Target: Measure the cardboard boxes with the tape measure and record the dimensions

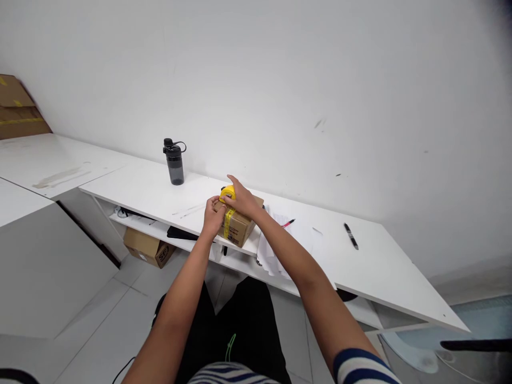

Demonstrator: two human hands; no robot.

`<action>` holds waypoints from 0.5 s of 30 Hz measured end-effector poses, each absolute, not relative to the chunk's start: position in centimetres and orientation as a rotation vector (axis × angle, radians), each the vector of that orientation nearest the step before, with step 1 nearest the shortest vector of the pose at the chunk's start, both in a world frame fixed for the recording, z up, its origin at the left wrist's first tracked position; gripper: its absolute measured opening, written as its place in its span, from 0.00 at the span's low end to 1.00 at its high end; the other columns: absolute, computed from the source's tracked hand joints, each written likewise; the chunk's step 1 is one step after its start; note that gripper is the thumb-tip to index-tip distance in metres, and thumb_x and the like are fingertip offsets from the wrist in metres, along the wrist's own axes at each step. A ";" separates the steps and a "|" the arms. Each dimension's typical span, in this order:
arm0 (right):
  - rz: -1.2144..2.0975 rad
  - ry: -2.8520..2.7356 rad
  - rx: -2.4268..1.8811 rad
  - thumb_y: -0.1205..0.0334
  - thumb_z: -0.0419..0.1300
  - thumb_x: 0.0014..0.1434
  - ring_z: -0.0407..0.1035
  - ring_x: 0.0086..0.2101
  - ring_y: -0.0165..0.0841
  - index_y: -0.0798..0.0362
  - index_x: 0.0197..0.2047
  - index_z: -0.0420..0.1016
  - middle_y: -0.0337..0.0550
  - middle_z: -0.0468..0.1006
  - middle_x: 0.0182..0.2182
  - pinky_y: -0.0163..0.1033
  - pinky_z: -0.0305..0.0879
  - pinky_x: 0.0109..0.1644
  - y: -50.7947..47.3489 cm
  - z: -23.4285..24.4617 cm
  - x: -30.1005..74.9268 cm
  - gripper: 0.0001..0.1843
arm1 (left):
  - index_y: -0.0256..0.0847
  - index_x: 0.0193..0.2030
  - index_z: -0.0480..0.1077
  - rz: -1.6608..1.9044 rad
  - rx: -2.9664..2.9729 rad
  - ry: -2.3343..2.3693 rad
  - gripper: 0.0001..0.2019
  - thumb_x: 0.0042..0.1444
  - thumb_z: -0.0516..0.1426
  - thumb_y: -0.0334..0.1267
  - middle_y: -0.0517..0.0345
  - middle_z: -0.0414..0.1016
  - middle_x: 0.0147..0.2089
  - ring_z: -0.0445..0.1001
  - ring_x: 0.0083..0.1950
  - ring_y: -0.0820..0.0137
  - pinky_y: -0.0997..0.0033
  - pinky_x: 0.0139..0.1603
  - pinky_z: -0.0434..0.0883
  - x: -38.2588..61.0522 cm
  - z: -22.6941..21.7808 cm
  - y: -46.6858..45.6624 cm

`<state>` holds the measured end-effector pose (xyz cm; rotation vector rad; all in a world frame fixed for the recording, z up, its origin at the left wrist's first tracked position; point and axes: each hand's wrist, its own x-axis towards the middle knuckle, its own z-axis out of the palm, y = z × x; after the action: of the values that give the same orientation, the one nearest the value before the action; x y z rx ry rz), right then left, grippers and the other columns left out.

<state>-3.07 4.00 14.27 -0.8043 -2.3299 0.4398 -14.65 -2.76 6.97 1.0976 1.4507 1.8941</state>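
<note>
Here, yellow tape measure (227, 192) snugly inside right-hand grip (243, 200), over cardboard box (241, 224).

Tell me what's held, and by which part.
A yellow tape measure: the right hand grips its right side; the left hand is at its lower left, its hold unclear.

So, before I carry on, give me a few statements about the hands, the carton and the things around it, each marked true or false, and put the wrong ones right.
1. The right hand holds the yellow tape measure. True.
2. The bottle lies on its side. False: it stands upright.
3. The carton at the hands has a strip of yellow tape on it. True.
4. In the picture, the black pen is left of the carton. False: it is to the right.
5. A second box sits below desktop level. True.
</note>
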 end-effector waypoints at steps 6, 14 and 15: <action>0.431 -2.149 -1.031 0.46 0.62 0.52 0.73 0.34 0.42 0.49 0.74 0.28 0.46 0.77 0.44 0.47 0.69 0.42 4.6 15.0 -1.4 0.59 | 0.41 0.57 0.61 1.844 0.784 1.562 0.27 0.53 0.63 0.45 0.45 0.67 0.59 0.69 0.60 0.61 0.61 0.61 0.67 -14.2 6.4 -4.7; 1.094 -1.482 -0.914 0.43 0.67 0.48 0.74 0.43 0.37 0.51 0.73 0.33 0.49 0.74 0.51 0.44 0.71 0.51 7.4 13.5 5.1 0.62 | 0.46 0.57 0.57 1.710 0.357 1.456 0.37 0.45 0.66 0.58 0.44 0.60 0.64 0.69 0.59 0.59 0.63 0.45 0.76 -13.9 4.9 -10.0; 1.201 -1.430 -0.890 0.44 0.68 0.47 0.74 0.44 0.36 0.51 0.73 0.36 0.50 0.74 0.51 0.42 0.71 0.52 7.4 13.1 5.4 0.61 | 0.46 0.57 0.57 1.733 0.329 1.371 0.37 0.45 0.67 0.56 0.45 0.64 0.61 0.72 0.56 0.61 0.64 0.43 0.77 -14.0 4.6 -10.3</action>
<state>5.38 7.41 13.07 -0.8896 -1.4297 1.2010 -13.98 -10.28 4.64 0.3291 1.3712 1.7333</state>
